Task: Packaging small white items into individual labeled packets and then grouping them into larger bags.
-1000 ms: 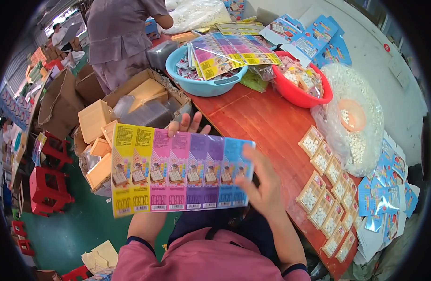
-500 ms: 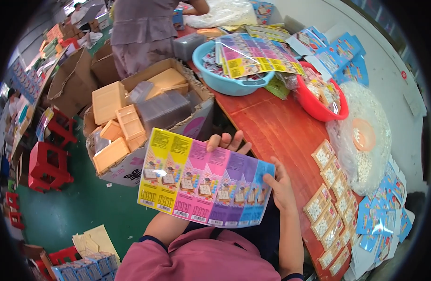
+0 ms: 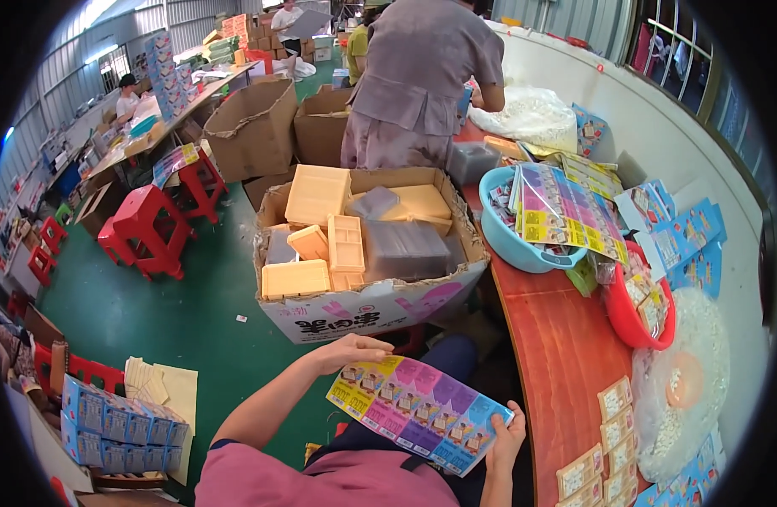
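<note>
A glossy printed sheet [image 3: 415,411] with yellow, pink, purple and blue bands lies tilted between my hands, above my lap. My left hand [image 3: 353,353] is closed on its upper edge at the yellow end, fingers bent over the top. At the blue end, my right hand [image 3: 505,439] pinches the edge, thumb on the printed face. Just right of that hand runs the red table [image 3: 540,338]. Small trays of white pieces [image 3: 581,475] stand in rows along the table's near part.
An open carton [image 3: 371,308] of yellow trays and clear plastic cases stands ahead. On the table are a blue basin [image 3: 523,247] topped with similar sheets, a red basin [image 3: 632,314] and a bag of white pieces [image 3: 659,406]. Beyond, a person [image 3: 414,84] works; red stools [image 3: 147,224] stand left.
The view has swung up and to the left. My left hand has shifted from the sheet's upper middle to its yellow end. My right hand keeps its hold at the blue end.
</note>
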The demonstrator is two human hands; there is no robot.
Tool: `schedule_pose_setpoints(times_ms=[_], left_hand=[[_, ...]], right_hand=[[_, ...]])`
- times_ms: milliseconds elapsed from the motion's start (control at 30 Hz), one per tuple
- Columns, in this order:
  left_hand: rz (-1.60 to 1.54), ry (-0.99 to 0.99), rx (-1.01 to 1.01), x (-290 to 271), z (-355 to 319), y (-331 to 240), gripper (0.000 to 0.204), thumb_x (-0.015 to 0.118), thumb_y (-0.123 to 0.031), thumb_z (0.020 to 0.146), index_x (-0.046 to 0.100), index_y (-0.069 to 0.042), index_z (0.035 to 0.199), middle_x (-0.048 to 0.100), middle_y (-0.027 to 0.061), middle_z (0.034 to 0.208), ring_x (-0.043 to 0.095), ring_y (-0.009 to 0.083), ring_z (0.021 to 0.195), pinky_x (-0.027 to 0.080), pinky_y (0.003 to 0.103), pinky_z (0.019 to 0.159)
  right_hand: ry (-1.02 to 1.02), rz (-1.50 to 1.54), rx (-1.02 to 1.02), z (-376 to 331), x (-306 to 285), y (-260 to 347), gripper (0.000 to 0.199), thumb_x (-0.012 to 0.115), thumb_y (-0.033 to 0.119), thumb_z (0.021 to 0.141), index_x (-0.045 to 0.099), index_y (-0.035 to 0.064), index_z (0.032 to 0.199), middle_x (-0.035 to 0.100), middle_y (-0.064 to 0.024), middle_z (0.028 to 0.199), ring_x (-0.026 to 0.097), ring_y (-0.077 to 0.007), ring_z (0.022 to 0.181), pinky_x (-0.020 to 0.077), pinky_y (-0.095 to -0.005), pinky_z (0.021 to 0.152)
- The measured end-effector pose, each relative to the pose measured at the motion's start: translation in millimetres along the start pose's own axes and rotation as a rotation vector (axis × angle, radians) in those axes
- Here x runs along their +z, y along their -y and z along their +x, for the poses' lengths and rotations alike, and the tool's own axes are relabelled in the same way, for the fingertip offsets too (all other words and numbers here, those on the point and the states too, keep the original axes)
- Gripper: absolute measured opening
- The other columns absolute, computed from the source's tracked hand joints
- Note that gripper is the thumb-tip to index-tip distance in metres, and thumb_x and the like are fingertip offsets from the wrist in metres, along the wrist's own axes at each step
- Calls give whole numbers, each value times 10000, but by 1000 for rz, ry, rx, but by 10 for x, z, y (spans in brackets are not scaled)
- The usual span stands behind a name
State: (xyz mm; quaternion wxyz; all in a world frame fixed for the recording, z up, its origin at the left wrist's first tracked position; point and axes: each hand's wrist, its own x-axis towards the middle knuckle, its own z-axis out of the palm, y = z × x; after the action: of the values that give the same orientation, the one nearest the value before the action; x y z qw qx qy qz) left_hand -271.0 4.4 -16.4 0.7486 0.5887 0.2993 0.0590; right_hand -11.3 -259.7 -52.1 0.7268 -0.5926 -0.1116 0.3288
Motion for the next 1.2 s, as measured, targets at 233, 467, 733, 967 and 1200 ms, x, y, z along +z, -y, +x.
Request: schedule_pose_setpoints(times_ms=[233, 467, 733, 967, 1200], left_hand=[[222, -115, 118, 368, 261, -141, 425, 615, -389, 876, 660, -36, 1109, 674, 53, 1004, 589, 99, 898, 484, 263, 771], [207, -256, 285, 1087, 823, -13, 240, 632, -246, 871, 662, -26, 960, 671, 80, 743, 626, 128, 639, 499, 289, 583], [246, -160, 361, 1690, 1061, 417, 183, 646, -188, 865, 670, -14, 915, 655, 89, 674, 590, 115, 485, 472, 286, 412], [278, -32, 283, 1684, 1050, 172, 188, 612, -148, 883, 649, 34, 920, 653, 68, 721, 583, 78, 663, 469, 248, 604], [226, 13, 192, 1818, 959, 129, 222, 591, -168, 914, 619, 45, 857, 616, 22, 688, 526, 48, 648, 431, 237, 582]], right_hand=[[-135, 37, 99, 296, -400, -300, 443, 627, -40, 788, 477, 9, 1202, 579, -84, 988, 561, -172, 891, 443, -302, 851], [-367, -155, 184, 468, -958, -389, 438, 697, 178, 810, 556, 44, 1202, 598, -115, 1122, 534, -277, 1063, 383, -362, 990], [-208, -561, -60, -126, -442, -326, 483, 572, 227, 901, 462, -12, 1306, 507, -206, 1302, 488, -276, 1206, 376, -340, 1000], [-106, -934, -760, -276, 40, 250, 239, 627, 35, 822, 602, -11, 1056, 599, -143, 1093, 602, -314, 959, 498, -369, 828], [-136, -1089, -709, -119, 78, 216, 299, 606, -11, 813, 588, -39, 1110, 570, -169, 1129, 577, -326, 974, 485, -374, 829]])
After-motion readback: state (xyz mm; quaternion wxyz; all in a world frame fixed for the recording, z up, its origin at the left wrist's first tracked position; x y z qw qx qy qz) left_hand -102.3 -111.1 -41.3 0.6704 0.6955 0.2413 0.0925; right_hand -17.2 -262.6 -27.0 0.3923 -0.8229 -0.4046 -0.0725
